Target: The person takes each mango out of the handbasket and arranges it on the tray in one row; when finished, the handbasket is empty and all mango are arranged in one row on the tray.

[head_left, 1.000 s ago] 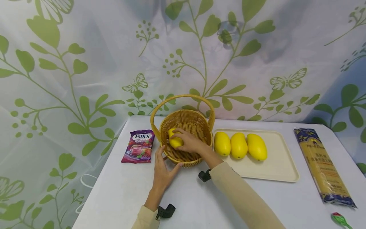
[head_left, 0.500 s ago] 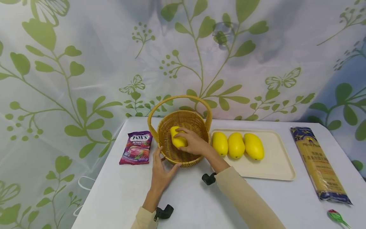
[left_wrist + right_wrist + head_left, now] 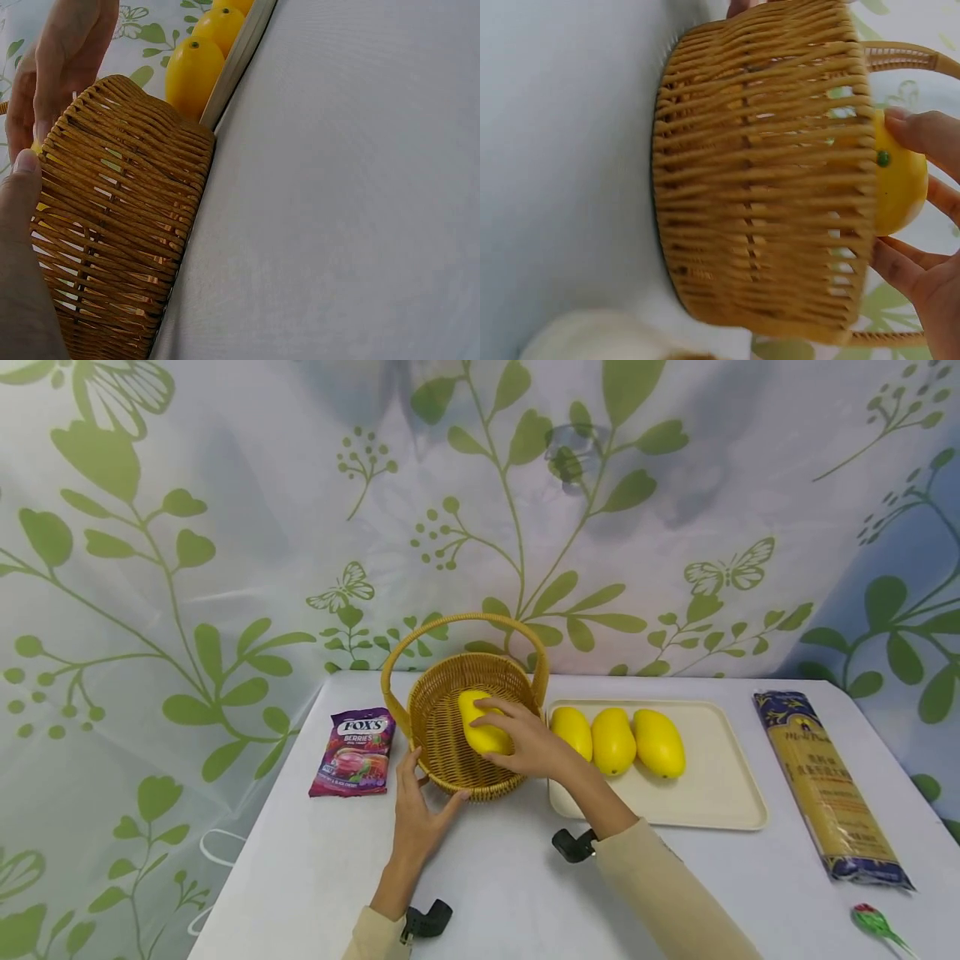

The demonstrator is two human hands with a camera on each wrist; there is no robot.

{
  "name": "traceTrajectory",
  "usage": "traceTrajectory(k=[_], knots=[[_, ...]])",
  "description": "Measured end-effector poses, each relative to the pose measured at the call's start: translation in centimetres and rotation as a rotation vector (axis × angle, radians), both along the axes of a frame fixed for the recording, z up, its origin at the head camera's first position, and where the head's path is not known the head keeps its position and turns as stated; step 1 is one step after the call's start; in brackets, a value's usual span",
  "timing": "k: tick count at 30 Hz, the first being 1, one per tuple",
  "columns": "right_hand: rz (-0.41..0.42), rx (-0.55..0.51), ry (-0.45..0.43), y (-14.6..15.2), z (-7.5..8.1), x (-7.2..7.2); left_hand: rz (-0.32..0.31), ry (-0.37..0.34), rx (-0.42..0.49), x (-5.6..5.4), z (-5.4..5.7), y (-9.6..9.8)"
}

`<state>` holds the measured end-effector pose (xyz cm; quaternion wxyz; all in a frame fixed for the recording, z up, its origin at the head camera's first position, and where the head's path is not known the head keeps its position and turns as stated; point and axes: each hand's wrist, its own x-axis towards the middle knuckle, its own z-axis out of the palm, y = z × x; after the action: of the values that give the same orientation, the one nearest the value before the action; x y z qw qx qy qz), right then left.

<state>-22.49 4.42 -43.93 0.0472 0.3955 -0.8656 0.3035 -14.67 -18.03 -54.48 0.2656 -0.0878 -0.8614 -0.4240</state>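
A yellow mango (image 3: pixel 474 712) is in the fingers of my right hand (image 3: pixel 536 747), within the woven basket (image 3: pixel 437 747). In the right wrist view, the mango (image 3: pixel 900 184) sticks up past the basket's rim, with thumb and fingers on opposite sides of it. My left hand (image 3: pixel 417 827) holds the basket's front left side, its thumb by the rim in the left wrist view and its fingers spread along the left. The tall handle (image 3: pixel 465 617) arches over the far part of the basket. I see no other fruit inside.
Right of the basket lies a cream tray (image 3: pixel 723 793) with several mangoes, three showing plainly (image 3: pixel 660 743). A purple candy bag (image 3: pixel 354 753) sits to the left. At the far right are a pasta pack (image 3: pixel 828 785) and a green-wrapped lollipop (image 3: pixel 870 920). A patterned curtain (image 3: pixel 300 527) hangs behind.
My right hand has brought the mango from the basket's left side toward its right and somewhat upward. My left hand stays at the basket. The head view has shifted slightly.
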Motion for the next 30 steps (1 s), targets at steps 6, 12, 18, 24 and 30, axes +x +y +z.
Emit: traceTrajectory(k=[6,12,18,24,30], knots=[[-0.036,-0.054,0.028,3.0,1.1,1.9,0.006,0.004,0.001,0.0,-0.1,0.0],[-0.108,-0.107,0.081,7.2,2.0,3.8,-0.001,-0.001,0.015,0.0,-0.1,0.0],[-0.208,-0.112,0.195,12.0,2.4,4.3,0.002,0.003,0.005,-0.1,-0.2,0.0],[-0.315,-0.109,0.235,17.0,1.9,4.4,-0.011,0.013,0.016,0.1,-0.1,0.1],[-0.441,-0.096,0.226,21.6,0.3,4.7,-0.010,0.013,0.023,0.2,0.0,0.2]])
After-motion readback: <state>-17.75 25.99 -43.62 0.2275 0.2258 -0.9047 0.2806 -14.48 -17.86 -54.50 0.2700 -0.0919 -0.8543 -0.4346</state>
